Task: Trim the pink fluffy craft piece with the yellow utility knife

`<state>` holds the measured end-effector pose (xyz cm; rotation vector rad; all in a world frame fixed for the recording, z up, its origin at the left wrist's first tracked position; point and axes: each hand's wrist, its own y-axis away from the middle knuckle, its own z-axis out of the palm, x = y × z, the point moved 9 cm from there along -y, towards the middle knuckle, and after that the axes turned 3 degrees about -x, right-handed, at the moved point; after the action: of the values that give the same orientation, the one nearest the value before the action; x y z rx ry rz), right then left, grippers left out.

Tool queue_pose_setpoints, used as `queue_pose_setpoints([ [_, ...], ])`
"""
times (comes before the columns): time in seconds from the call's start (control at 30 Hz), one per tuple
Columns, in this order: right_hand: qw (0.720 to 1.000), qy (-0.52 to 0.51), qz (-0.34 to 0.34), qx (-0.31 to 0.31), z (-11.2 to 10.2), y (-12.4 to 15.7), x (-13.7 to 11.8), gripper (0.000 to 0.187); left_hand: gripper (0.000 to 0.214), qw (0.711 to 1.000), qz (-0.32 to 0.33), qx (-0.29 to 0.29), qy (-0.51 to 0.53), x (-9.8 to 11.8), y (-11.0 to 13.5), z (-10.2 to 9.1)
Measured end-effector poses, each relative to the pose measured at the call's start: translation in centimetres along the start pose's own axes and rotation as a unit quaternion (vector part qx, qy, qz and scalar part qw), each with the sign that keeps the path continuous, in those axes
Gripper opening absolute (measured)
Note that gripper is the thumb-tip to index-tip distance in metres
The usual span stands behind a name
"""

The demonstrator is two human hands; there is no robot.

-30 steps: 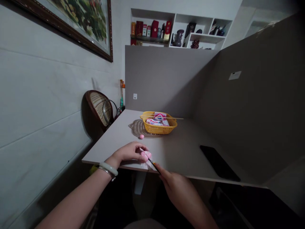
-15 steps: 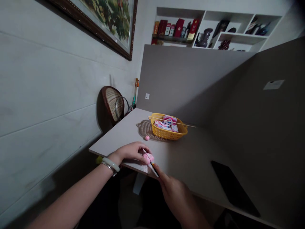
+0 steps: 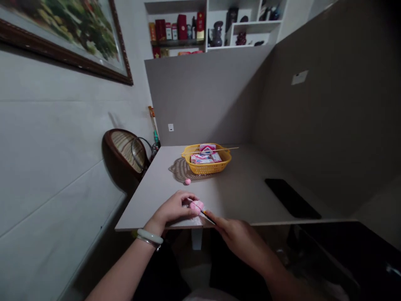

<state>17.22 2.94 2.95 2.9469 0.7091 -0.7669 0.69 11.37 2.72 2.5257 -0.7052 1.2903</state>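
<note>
A soft-looking pink lump (image 3: 196, 207), perhaps modelling clay, sits near the front edge of the desk. My left hand (image 3: 176, 210) closes on its left side, thumb in front and fingers behind. My right hand (image 3: 232, 228) grips a slim knife (image 3: 207, 215) by its dark handle, which has a yellow spot. The thin blade lies across the lump, pointing up and left; how deep it goes I cannot tell. Under the lump is something clear and shiny, like plastic film. A small pink ball (image 3: 188, 182) rests farther back on the desk.
Behind the ball stands a yellow basket (image 3: 206, 168) holding pink-and-white packets, with a thin stick (image 3: 227, 149) across its rim. A flat black pad (image 3: 293, 198) lies at the right. Grey panels (image 3: 206, 96) border the desk's back and right; a chair (image 3: 125, 150) stands left.
My view has turned, so the room sits differently in the picture. Both hands stay at the pink lump, and the knife still lies across it, its handle now angled lower to the right.
</note>
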Motion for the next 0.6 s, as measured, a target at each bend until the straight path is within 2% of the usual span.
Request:
queue_pose_setpoints([
  [0.27, 1.000, 0.028, -0.008, 0.009, -0.5, -0.3, -0.5, 0.050, 0.051, 0.999, -0.008, 0.001, 0.035, -1.1, -0.5, 0.0],
  [0.6, 0.997, 0.072, -0.018, 0.020, -0.6, -0.1, -1.0, 0.048, 0.055, 0.996, -0.001, -0.035, 0.078, -1.1, -0.8, 0.6],
])
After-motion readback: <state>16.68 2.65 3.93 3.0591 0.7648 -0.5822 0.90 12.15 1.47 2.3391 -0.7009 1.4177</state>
